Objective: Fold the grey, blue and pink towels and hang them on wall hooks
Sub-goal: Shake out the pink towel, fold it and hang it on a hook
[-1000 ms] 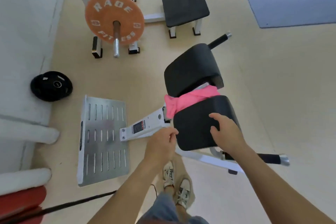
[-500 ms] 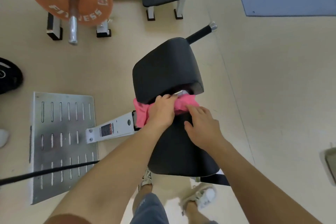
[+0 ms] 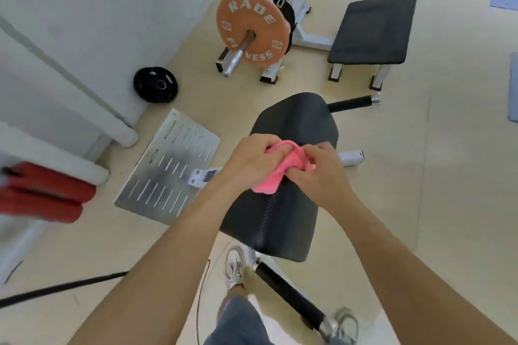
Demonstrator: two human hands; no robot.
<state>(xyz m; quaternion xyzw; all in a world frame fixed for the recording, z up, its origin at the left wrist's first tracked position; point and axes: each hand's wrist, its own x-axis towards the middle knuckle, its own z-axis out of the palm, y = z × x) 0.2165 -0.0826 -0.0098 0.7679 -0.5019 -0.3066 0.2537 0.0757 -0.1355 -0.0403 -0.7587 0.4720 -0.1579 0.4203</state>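
Your left hand and right hand meet over the pink towel, which is bunched into a thick roll between them above the black padded surface of a gym machine. The fingers of your left hand are curled over the towel's left part and grip it from above. The thumb and fingers of your right hand pinch a fold on its right part. A loose lobe of the towel hangs below both hands and lies against the near pad. The far pad sits just beyond your knuckles, and a black handle bar with a metal end sticks out to its right. To the left of the machine a slotted metal footplate lies flat on the floor, joined to the frame by a white bracket. Beyond it, a small black weight plate rests on the floor near the white wall. Farther off, an orange weight plate sits on a steel bar, and a low black bench stands just to its right. Red pads show at the left edge, blurred. Your white shoe shows under the near pad, and a black cable crosses the floor at lower left.
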